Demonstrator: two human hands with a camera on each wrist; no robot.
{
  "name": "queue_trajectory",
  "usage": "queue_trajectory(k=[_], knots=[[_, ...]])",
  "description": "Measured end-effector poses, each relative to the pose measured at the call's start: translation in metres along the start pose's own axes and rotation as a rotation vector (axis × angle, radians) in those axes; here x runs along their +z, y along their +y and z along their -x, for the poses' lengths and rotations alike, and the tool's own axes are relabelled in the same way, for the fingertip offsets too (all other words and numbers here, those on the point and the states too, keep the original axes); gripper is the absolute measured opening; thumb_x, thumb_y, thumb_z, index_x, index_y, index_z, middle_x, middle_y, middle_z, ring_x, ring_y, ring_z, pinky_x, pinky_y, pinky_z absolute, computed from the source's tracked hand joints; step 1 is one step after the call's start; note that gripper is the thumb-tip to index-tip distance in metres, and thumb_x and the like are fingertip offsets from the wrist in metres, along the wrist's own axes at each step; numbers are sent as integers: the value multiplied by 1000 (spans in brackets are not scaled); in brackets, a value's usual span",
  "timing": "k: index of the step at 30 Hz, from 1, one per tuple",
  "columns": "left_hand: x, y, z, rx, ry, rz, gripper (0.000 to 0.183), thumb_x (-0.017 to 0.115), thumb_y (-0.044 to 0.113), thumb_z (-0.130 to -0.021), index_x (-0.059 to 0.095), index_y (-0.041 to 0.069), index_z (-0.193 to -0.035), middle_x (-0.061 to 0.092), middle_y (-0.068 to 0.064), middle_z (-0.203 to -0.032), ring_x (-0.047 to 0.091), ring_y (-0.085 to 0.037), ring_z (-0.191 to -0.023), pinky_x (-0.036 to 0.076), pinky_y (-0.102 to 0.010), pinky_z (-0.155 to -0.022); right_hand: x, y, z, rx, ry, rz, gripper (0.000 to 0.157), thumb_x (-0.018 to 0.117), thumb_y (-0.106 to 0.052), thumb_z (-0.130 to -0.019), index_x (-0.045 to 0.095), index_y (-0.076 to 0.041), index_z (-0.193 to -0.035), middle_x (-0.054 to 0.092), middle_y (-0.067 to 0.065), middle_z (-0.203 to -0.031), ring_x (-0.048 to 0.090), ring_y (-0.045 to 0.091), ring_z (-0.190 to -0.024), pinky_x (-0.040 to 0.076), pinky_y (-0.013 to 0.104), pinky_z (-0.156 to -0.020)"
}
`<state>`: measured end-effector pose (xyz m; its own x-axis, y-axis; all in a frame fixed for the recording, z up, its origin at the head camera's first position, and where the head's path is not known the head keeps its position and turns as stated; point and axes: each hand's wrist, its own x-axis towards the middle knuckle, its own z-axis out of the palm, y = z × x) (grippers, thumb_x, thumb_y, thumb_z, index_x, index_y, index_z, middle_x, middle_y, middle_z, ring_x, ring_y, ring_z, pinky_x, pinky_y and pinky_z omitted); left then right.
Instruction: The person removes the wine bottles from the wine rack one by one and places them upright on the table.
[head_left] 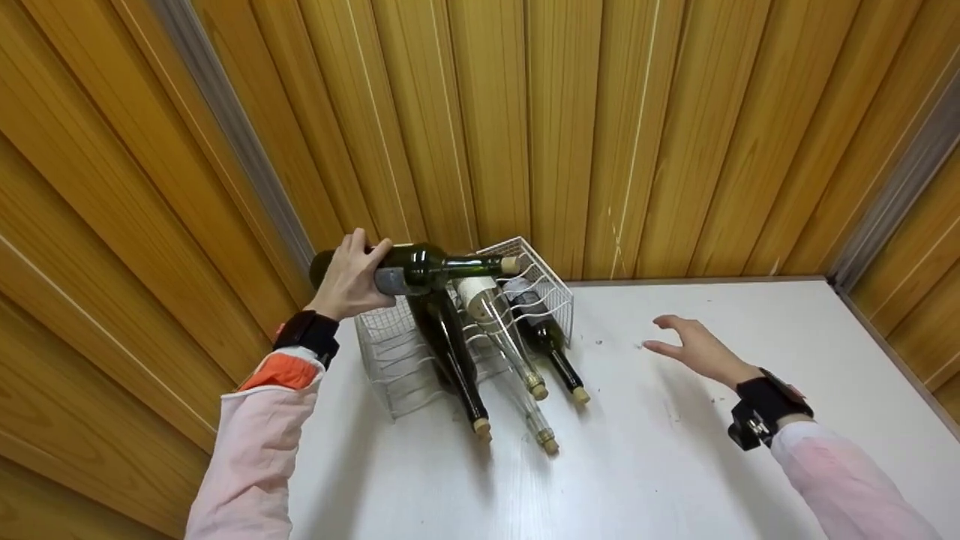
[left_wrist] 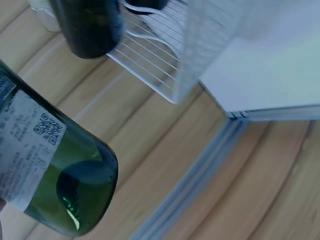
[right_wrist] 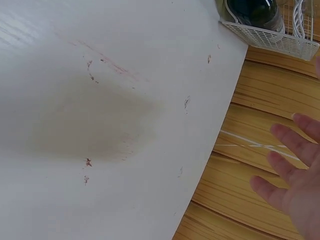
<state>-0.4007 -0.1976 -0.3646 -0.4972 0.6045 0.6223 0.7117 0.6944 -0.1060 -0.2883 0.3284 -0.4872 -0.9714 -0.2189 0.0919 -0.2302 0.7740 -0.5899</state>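
My left hand point(head_left: 351, 277) grips a green glass wine bottle point(head_left: 424, 264) by its body. The bottle lies nearly level above the white wire rack point(head_left: 568, 315), its corked neck pointing right. In the left wrist view, the base and label of this green bottle point(left_wrist: 82, 175) show. Several corked bottles lie in the rack with necks toward me: a dark brown bottle point(head_left: 442, 330), a clear bottle point(head_left: 504, 334), a dark green bottle point(head_left: 546, 334) and a lower clear bottle point(head_left: 535, 420). Over the white table, right of the rack, my right hand point(head_left: 701, 349) holds nothing, its fingers spread.
The rack stands on a white table point(head_left: 630, 465) near its back edge. Wood-patterned panels point(head_left: 562, 135) rise behind and on the left, with grey metal strips point(head_left: 247, 142) at the corners. Small dark marks dot the tabletop.
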Motion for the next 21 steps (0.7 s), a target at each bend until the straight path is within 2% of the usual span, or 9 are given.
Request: queue_trajectory(k=[2,5,9,14,18,21], knots=[[2,8,-8,-12,40,0,76,76,39,-47,48,12,-113,38,-18,-93,40,-32,-80,37,-46,-63,-1,-1,-1,-2,14,-14,71,55,-45,-86,41,13,-124,45,30,-121,35,44,-115,26,54,-93],[6,19,-21,-42,69,39,76,76,40,-47,47,11,-111,44,-19,-101,42,-33,-87,38,-49,-69,-2,-5,-5,-8,26,-27,70,54,-45,-87,41,13,-124,45,30,-120,36,45,-114,27,54,-92],[13,34,-34,-97,72,100,78,76,38,-49,47,6,-114,51,-15,-104,48,-33,-92,37,-49,-77,-3,-9,-8,-16,39,-52,68,54,-44,-87,42,12,-124,45,30,-121,36,44,-115,27,54,-92],[21,61,-52,-191,116,180,74,76,36,-51,46,5,-111,54,-10,-93,49,-27,-83,40,-42,-69,-9,-14,-13,-12,53,-104,67,53,-43,-88,40,10,-126,44,29,-123,35,44,-116,26,55,-93],[24,85,-69,-276,183,328,64,73,31,-54,46,8,-107,52,-4,-89,48,-22,-79,40,-37,-68,-16,-16,-16,13,54,-143,69,51,-47,-88,37,7,-129,42,27,-127,32,43,-119,23,57,-93],[26,104,-82,-336,230,514,62,75,25,-54,46,9,-106,53,-2,-89,49,-19,-80,40,-34,-71,-21,-18,-18,24,52,-162,70,50,-48,-88,35,6,-131,40,27,-128,30,43,-120,22,57,-93]])
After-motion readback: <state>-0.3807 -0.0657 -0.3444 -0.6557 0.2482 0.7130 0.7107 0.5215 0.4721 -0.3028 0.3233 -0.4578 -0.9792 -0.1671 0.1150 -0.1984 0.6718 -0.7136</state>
